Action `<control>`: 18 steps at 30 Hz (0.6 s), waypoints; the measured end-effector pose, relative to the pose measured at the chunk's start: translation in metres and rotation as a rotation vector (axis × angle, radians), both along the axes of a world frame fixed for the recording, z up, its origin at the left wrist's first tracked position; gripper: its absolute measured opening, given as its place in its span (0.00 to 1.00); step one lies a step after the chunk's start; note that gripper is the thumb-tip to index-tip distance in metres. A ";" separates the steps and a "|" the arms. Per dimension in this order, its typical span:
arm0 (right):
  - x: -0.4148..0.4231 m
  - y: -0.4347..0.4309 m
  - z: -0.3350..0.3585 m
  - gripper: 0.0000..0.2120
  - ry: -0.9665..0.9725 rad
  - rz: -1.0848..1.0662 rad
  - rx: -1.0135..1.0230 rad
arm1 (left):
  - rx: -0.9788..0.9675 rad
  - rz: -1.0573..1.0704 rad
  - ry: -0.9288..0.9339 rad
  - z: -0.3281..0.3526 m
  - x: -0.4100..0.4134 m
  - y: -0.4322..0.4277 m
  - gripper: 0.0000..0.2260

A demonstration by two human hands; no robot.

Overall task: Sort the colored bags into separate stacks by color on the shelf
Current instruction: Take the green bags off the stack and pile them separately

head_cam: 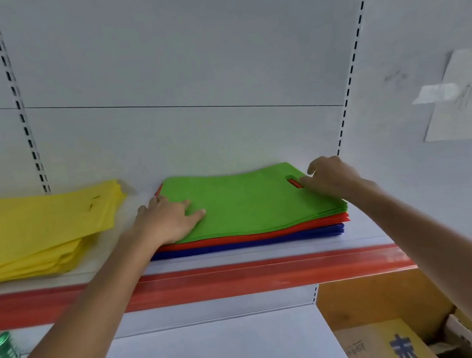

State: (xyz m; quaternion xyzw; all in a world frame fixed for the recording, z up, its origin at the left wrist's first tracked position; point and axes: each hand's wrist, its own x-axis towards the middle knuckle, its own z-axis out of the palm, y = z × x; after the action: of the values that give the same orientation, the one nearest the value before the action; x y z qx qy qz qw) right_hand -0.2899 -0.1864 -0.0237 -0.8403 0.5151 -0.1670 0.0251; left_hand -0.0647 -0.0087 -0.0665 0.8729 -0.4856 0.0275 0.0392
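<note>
Green bags (250, 207) stretch sideways between the hands: left hand (171, 219) flat on top, right hand (332, 178) curled at the handle hole (293, 182), maybe pinching.

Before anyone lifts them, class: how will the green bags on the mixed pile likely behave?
Probably floppy: the green bags are thin sheets with wavy front edges. Likely light, being so thin. They may slide on the red bags beneath, lying loose.
</note>
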 end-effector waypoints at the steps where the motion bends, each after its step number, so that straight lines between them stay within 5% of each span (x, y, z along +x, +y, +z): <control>1: 0.002 -0.003 -0.003 0.23 0.012 -0.003 0.009 | 0.001 0.006 0.001 0.000 -0.001 0.000 0.27; 18: 0.011 -0.002 -0.019 0.20 0.085 0.017 -0.173 | -0.011 0.007 -0.045 -0.006 -0.001 0.001 0.26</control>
State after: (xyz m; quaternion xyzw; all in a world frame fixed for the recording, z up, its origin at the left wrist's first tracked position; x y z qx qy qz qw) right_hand -0.2784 -0.1880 -0.0429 -0.8501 0.4921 -0.1747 -0.0681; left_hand -0.0661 -0.0076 -0.0726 0.8734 -0.4833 0.0499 0.0330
